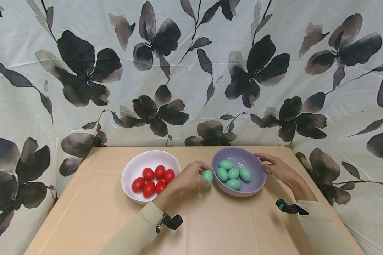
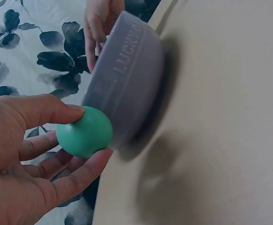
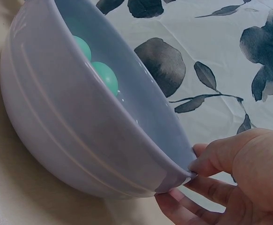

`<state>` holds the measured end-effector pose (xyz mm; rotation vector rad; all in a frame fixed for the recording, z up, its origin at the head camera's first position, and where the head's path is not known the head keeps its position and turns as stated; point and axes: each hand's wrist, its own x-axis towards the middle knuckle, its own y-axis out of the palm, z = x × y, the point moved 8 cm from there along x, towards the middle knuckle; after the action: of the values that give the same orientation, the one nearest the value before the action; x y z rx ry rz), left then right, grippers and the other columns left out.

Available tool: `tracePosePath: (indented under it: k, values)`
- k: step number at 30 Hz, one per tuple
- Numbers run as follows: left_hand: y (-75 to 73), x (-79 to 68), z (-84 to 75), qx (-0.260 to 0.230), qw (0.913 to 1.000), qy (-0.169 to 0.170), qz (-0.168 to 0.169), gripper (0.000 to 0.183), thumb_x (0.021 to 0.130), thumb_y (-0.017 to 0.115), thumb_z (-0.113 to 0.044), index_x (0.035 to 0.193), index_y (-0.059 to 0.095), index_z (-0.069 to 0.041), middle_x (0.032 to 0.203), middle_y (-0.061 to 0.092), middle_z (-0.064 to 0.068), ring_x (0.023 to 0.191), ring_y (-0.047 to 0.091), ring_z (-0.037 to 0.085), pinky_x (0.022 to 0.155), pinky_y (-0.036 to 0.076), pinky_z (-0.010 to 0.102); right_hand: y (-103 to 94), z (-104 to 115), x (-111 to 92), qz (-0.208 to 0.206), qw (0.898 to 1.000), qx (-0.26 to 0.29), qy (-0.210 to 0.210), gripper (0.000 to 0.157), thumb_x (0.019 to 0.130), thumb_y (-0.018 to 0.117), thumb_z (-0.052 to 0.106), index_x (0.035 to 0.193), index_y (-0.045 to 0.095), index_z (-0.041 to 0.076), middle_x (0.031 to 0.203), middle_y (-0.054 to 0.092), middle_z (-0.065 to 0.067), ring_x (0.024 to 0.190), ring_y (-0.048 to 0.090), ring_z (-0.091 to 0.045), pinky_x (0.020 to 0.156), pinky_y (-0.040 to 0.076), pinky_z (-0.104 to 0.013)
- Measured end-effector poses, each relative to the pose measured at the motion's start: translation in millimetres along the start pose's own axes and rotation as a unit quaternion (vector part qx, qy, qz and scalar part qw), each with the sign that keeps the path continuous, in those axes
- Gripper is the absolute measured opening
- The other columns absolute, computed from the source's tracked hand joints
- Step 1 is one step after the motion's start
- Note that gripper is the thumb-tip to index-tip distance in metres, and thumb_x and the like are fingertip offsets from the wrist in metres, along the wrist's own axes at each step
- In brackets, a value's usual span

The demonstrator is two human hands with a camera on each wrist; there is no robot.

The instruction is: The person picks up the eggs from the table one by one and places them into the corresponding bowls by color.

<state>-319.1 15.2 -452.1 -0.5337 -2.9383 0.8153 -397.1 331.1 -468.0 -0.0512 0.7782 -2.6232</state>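
Observation:
Between the thumb and fingers of my left hand (image 1: 189, 177) is a green egg (image 2: 84, 132), held in the air just left of the purple bowl (image 1: 221, 186). Raised lettering shows on that bowl's outer side in the left wrist view. Several more green eggs (image 1: 233, 173) lie inside it. My right hand (image 1: 279, 171) pinches the bowl's right rim, thumb at the edge and fingers against the outside, as the right wrist view shows. A pale pink-white bowl (image 1: 131, 159) with several red eggs (image 1: 149, 189) stands to the left, partly behind my left hand and wrist.
Both bowls stand near the back edge of a light tan table (image 1: 223, 226). Behind the table hangs a white cloth (image 1: 210, 32) with dark printed flowers. A black wrist device (image 1: 172, 222) is on the left sleeve, another device (image 1: 290, 207) on the right.

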Motion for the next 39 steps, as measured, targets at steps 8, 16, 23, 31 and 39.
tracePosePath:
  k: [8, 16, 23, 31, 39]
  values:
    - [-10.0, 8.3, -18.3, 0.023, 0.9992, 0.032, -0.003, 0.041, 0.085, 0.076, -0.007, 0.125, 0.066, -0.005, 0.123, 0.06, 0.005, 0.115, 0.06, 0.025, 0.089, 0.059, 0.031, -1.8, -1, 0, 0.004, 1.0, 0.004, -0.005, 0.052, 0.104, 0.049, 0.009, 0.155, 0.039, 0.008, 0.154, 0.042, -0.024, 0.136, 0.045, -0.05, 0.106, 0.045, -0.065]
    - [-13.2, 16.7, -39.6, 0.044, 0.9956, 0.082, -0.005, 0.038, 0.083, 0.076, -0.004, 0.12, 0.068, -0.004, 0.121, 0.065, 0.007, 0.113, 0.064, 0.024, 0.093, 0.057, 0.031, -2.2, 0, 0, 0.006, 1.0, 0.004, -0.006, 0.053, 0.104, 0.051, 0.011, 0.156, 0.04, 0.011, 0.152, 0.044, -0.024, 0.134, 0.047, -0.05, 0.105, 0.046, -0.064]
    - [-7.5, 26.6, -47.7, 0.036, 0.9951, 0.093, 0.002, 0.043, 0.084, 0.077, -0.006, 0.125, 0.066, -0.001, 0.125, 0.064, 0.008, 0.115, 0.063, 0.027, 0.098, 0.057, 0.038, -2.8, 1, 1, 0.005, 1.0, 0.002, -0.007, 0.053, 0.104, 0.05, 0.009, 0.156, 0.04, 0.01, 0.153, 0.044, -0.024, 0.135, 0.047, -0.05, 0.104, 0.047, -0.062]
    - [4.4, 37.3, -53.8, 0.031, 0.9945, 0.098, 0.019, 0.048, 0.084, 0.079, -0.007, 0.129, 0.065, 0.0, 0.127, 0.063, 0.009, 0.116, 0.061, 0.026, 0.104, 0.053, 0.043, -3.4, 0, 1, 0.004, 1.0, 0.004, -0.009, 0.052, 0.104, 0.05, 0.009, 0.155, 0.04, 0.009, 0.151, 0.046, -0.025, 0.134, 0.048, -0.049, 0.104, 0.047, -0.061]
    - [17.2, 47.0, -63.1, 0.059, 0.99, 0.122, 0.037, 0.047, 0.083, 0.079, -0.007, 0.129, 0.066, -0.003, 0.126, 0.065, 0.006, 0.113, 0.062, 0.02, 0.1, 0.055, 0.033, -3.2, 0, 4, 0.002, 1.0, 0.0, -0.008, 0.052, 0.103, 0.052, 0.01, 0.154, 0.042, 0.009, 0.15, 0.046, -0.025, 0.132, 0.05, -0.049, 0.102, 0.049, -0.059]
